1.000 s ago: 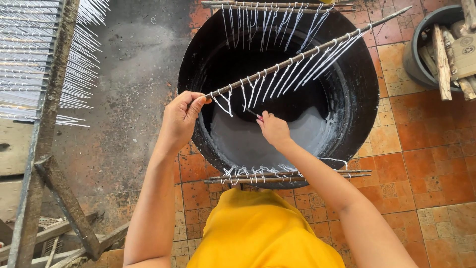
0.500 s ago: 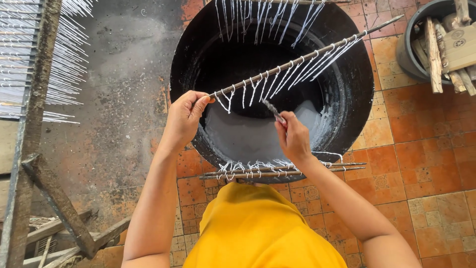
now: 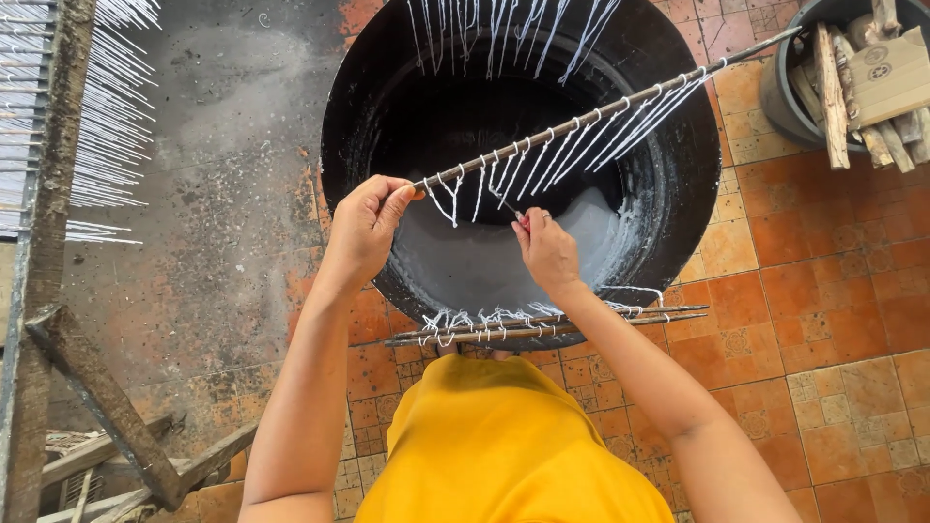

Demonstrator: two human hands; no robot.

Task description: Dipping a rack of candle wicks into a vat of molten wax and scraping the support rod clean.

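My left hand grips the near end of a long thin stick that slants up to the right over a big black pan. Several white strings hang from the stick in a row. My right hand is closed around a small dark tool whose tip touches a string near the stick's near end. Pale liquid lies in the pan's bottom.
Two more sticks with white strings rest across the pan's near rim, another set hangs at the far rim. A wooden rack with white strands stands left. A grey bucket of wood scraps sits top right on orange tiles.
My right hand dropped back toward me with the tool, then returned up to the strings near the stick's near end. The left hand kept its hold on the stick.
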